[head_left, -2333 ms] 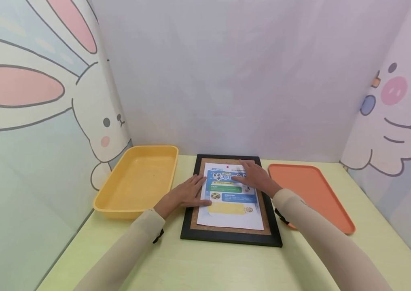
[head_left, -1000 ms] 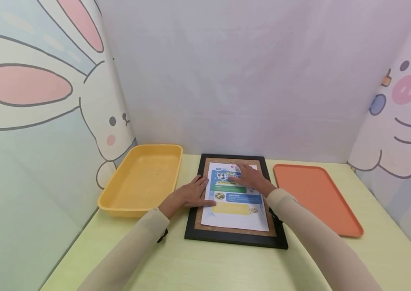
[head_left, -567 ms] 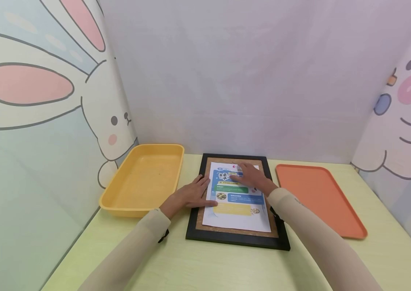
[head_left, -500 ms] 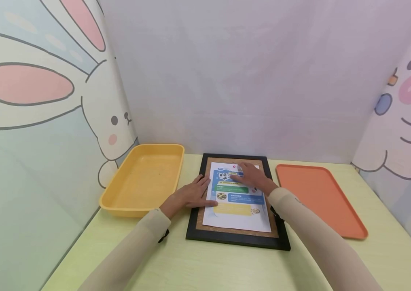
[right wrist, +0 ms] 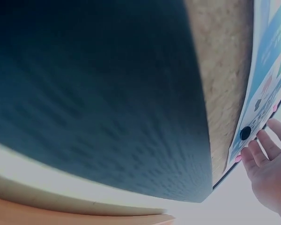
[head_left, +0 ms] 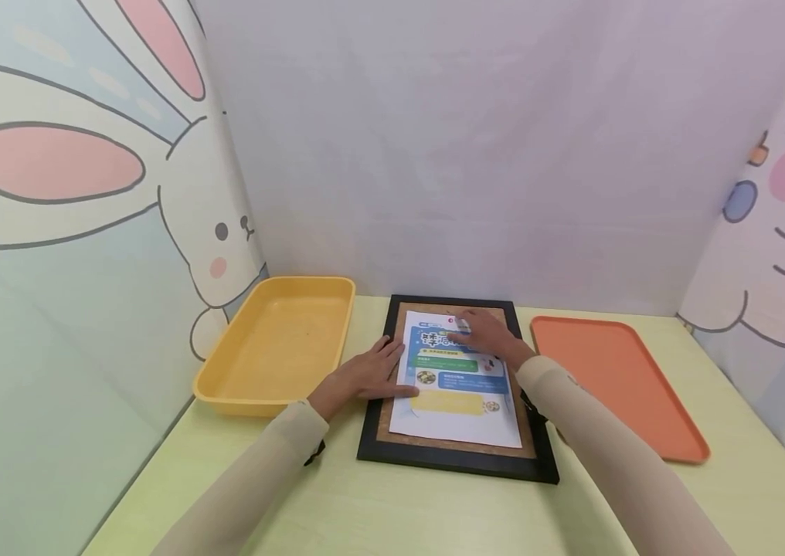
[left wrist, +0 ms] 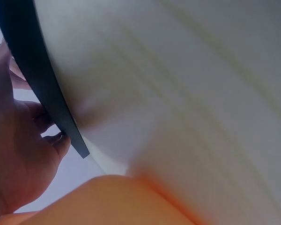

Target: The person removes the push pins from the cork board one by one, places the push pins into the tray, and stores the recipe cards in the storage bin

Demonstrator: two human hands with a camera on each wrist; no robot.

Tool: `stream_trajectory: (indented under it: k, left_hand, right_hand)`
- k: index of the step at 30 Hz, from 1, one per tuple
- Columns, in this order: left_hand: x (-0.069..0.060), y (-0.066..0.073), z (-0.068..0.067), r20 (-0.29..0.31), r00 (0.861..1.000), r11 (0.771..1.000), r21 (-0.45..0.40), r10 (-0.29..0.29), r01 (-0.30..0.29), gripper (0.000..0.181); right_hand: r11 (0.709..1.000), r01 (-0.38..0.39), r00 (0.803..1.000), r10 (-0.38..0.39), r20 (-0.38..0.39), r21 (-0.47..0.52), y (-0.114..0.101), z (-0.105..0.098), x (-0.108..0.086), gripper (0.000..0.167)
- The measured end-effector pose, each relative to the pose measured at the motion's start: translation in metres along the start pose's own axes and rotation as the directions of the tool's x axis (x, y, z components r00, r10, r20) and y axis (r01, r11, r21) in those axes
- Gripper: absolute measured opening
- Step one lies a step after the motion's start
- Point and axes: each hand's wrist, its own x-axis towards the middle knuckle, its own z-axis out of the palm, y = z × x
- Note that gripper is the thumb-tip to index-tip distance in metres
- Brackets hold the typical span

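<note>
A printed sheet of paper point(head_left: 455, 428) lies on a cork board point(head_left: 387, 432) in a black frame point(head_left: 462, 462), flat on the table. My left hand point(head_left: 368, 372) is spread over the frame's left side, its thumb and fingertips resting on the paper's left edge. In the left wrist view that hand's fingers point(left wrist: 61, 145) show behind the frame's black edge. My right hand point(head_left: 490, 333) lies across the paper's upper right part, fingertips near its top edge. The right wrist view shows a black round spot point(right wrist: 245, 133) and small pink spots by those fingertips; I cannot tell what they are.
A yellow tray point(head_left: 274, 405) stands to the left of the frame. To the right lies a shallow orange tray point(head_left: 615, 378), partly behind the right sleeve point(head_left: 608, 432). A pale curtain point(head_left: 448, 154) closes off the back, with cartoon-printed walls on both sides.
The right hand has shifted slightly left across the top of the paper. My left hand stays in the same place on the frame and paper. The head view has turned slightly.
</note>
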Motion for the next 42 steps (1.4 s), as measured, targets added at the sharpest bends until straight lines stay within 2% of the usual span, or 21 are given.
stream_trajectory:
  k: [8,13,19,27,33,42]
  left_hand:
    - [-0.002,0.001,-0.001,0.002,1.000,1.000,0.024,-0.006,0.006,0.115]
    - [-0.003,0.002,-0.003,-0.004,1.000,1.000,0.002,-0.002,0.002,0.114]
    - [-0.002,0.001,-0.004,-0.006,1.000,1.000,0.014,-0.014,0.014,0.115]
    - [-0.004,0.003,-0.006,-0.002,1.000,1.000,-0.028,-0.010,0.010,0.115]
    - [-0.003,0.002,-0.002,0.004,1.000,1.000,-0.016,-0.019,0.019,0.116]
    - [-0.003,0.002,-0.002,-0.006,1.000,1.000,-0.017,-0.026,0.025,0.116]
  right_hand:
    - [1.000,0.020,1.000,-0.020,-0.004,-0.003,0.010,0.004,0.012,0.069]
    - [1.000,0.027,1.000,-0.027,-0.014,0.012,0.009,0.000,0.015,0.060]
    - [0.998,0.053,0.998,-0.052,-0.030,0.027,0.009,-0.003,0.019,0.051]
    - [0.994,-0.018,0.998,0.024,-0.057,0.112,0.010,0.001,0.024,0.040]
    - [0.986,-0.046,0.996,0.058,-0.071,0.157,0.005,-0.001,0.022,0.032]
    - [0.980,-0.038,0.992,0.061,-0.114,0.194,0.008,0.003,0.029,0.026]
